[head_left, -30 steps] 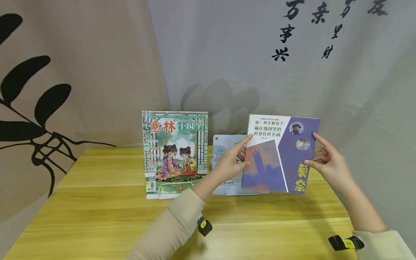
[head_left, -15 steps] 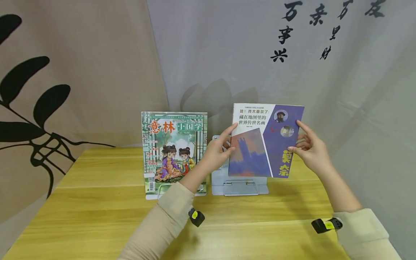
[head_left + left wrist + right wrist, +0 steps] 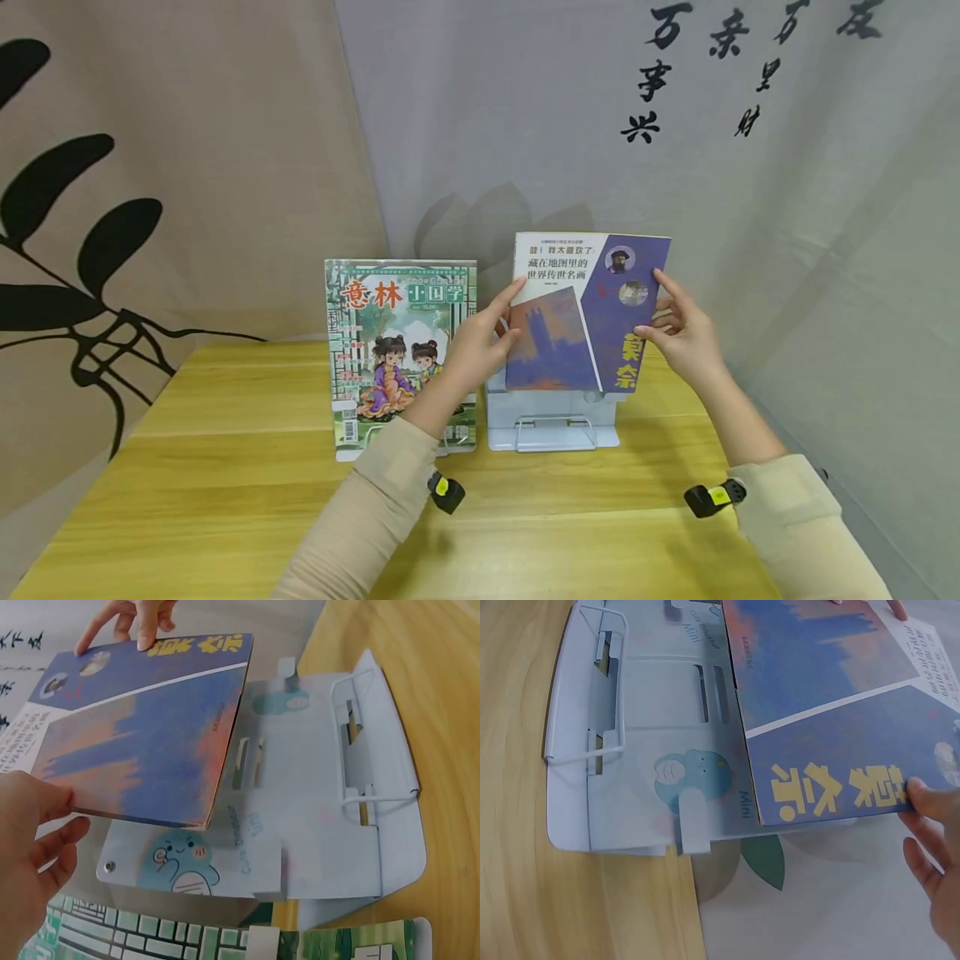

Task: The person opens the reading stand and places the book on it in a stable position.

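A thin purple and white book (image 3: 585, 312) with a painted tower on its cover is held up by both hands. At its left edge my left hand (image 3: 480, 342) pinches it between thumb and fingers. My right hand (image 3: 682, 337) pinches the right edge the same way, thumb on the cover. Behind and below the book stands a pale blue book stand (image 3: 551, 423) with a wire holder at its base. In the left wrist view the book (image 3: 150, 742) is apart from the stand's lower ledge, and a cartoon figure shows on the stand's back plate (image 3: 315, 787).
A green magazine (image 3: 401, 350) with two cartoon children stands upright on a similar stand to the left, partly hidden by my left arm. Both stands rest on a wooden table (image 3: 225, 492). A grey curtain (image 3: 562, 108) with black characters hangs behind.
Both hands have carried the book left and upward, from the right side of the stand to in front of its upper part. More of the stand's base now shows. The magazine stays put.
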